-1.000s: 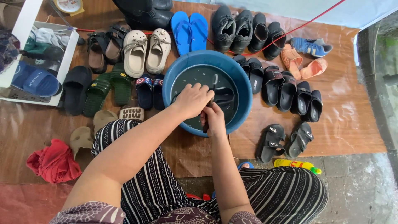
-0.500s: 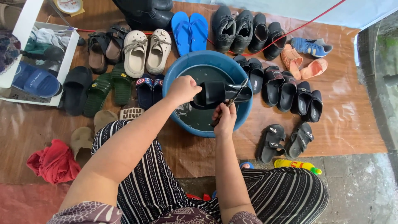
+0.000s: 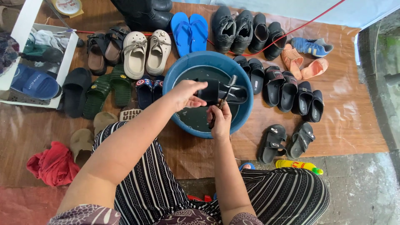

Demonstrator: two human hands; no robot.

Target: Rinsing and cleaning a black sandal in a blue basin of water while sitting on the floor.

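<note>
- While the left hand (image 3: 187, 93) holds the black sandal (image 3: 221, 92) above the blue basin (image 3: 175, 77), its fingers are closed around the heel end.
- The right hand (image 3: 220, 121) is wrapped tight on a thin dark brush (image 3: 225, 98), which touches the sandal.
- The sandal looks like wet rubber, probably light, bendable and slippery; a firm hold at the heel or the strap seems best.
- The basin is round, smooth plastic with dark water; many shoes lie around it on brown sheeting (image 3: 354, 121).
</note>
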